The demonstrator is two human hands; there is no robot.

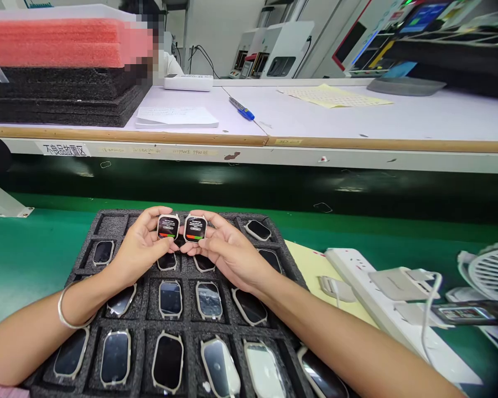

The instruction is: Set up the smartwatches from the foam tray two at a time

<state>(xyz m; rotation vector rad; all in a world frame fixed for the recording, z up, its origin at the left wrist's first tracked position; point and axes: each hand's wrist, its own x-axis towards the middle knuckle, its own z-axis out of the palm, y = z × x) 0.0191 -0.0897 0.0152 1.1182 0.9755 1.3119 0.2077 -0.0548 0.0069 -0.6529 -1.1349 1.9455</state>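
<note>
My left hand [149, 235] is closed around a smartwatch without a strap [168, 225], its thumb at the lower edge of the lit screen. Beside it, my right hand [216, 237] grips a second strapless smartwatch [195, 226] the same way. Both screens face me and show white text with a red and green bar at the bottom. Below my hands lies a black foam tray [145, 323] with square compartments. Several dark-screened watch bodies, such as one watch body [170, 298], rest in it. My hands and forearms hide some compartments.
On the right are a white power strip [348, 262] with plugged-in chargers, a yellow sheet [301, 260] and a white fan [492, 271]. Across the back runs a white bench [315, 124] bearing stacked red foam [58, 41] and black foam [66, 94], papers [176, 117] and a blue pen [242, 109].
</note>
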